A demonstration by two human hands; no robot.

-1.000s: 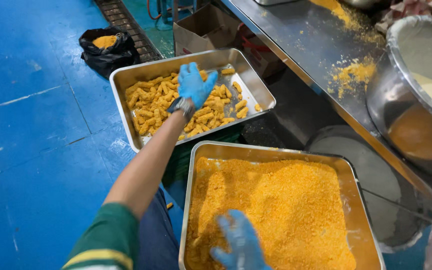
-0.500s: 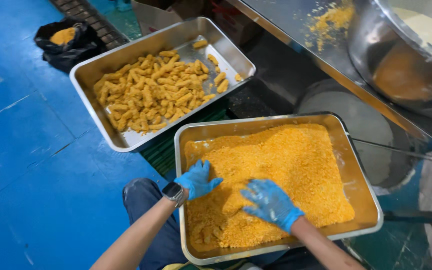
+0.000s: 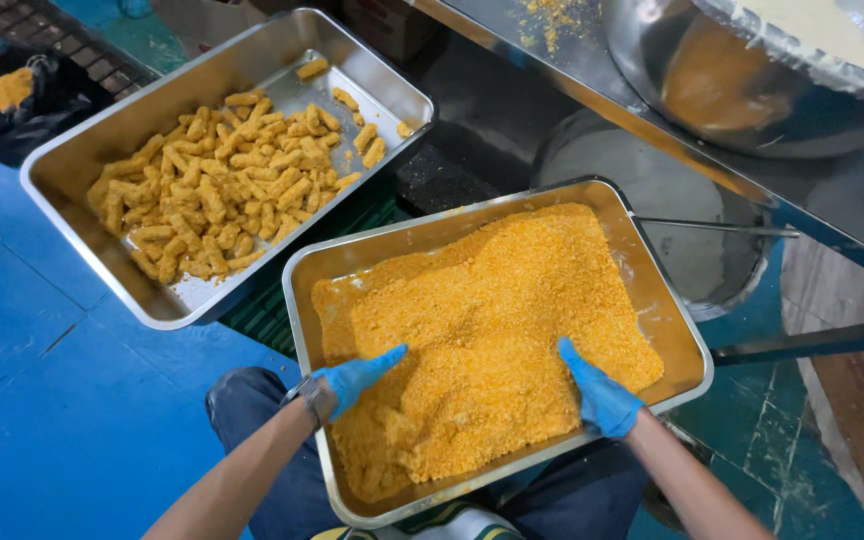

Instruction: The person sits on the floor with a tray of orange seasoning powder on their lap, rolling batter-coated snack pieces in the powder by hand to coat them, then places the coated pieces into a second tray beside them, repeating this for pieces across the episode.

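Observation:
A steel tray (image 3: 304, 272) full of orange breadcrumbs (image 3: 492, 310) rests in front of me. Both my hands wear blue gloves. My left hand (image 3: 354, 376) lies flat on the crumbs at the tray's near left, fingers spread. My right hand (image 3: 598, 392) presses into the crumbs at the near right, fingertips partly buried. Lumps of coated pieces show under the crumbs near my left hand. A second steel tray (image 3: 72, 160) to the upper left holds several breaded sticks (image 3: 222, 180).
A steel table edge (image 3: 652, 130) runs along the upper right, with a large metal bowl (image 3: 742, 70) on it. A round metal pot (image 3: 672, 220) sits beneath. A black bag (image 3: 22, 100) lies on the blue floor (image 3: 42, 400) at upper left.
My left hand came back from the tray of breaded sticks to the crumb tray. Both hands have since spread apart over the crumbs, and the camera has moved closer.

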